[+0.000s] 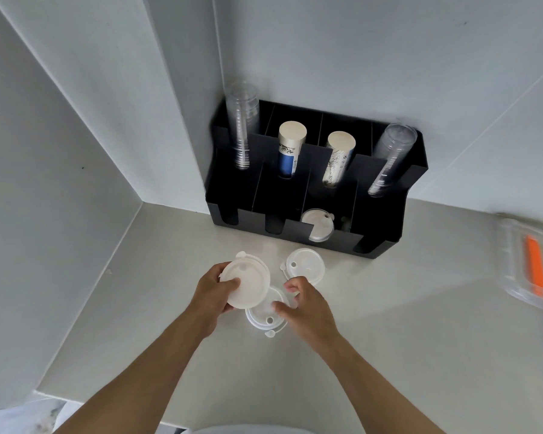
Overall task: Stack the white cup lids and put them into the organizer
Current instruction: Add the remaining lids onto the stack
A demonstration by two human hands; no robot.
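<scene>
My left hand (212,296) grips a small stack of white cup lids (248,281), tilted above the counter. Just below and to the right, another white lid (264,317) lies on the counter, and the fingertips of my right hand (304,303) rest on its right edge. A third loose lid (304,266) lies flat further back, near the organizer. The black organizer (386,227) stands against the wall, and one white lid (317,225) sits in its third front slot.
The organizer's back compartments hold two stacks of clear plastic cups (242,126) (389,161) and two stacks of paper cups (290,151) (339,158). A clear container with an orange item (535,264) sits at the right edge. Walls close in at left and behind.
</scene>
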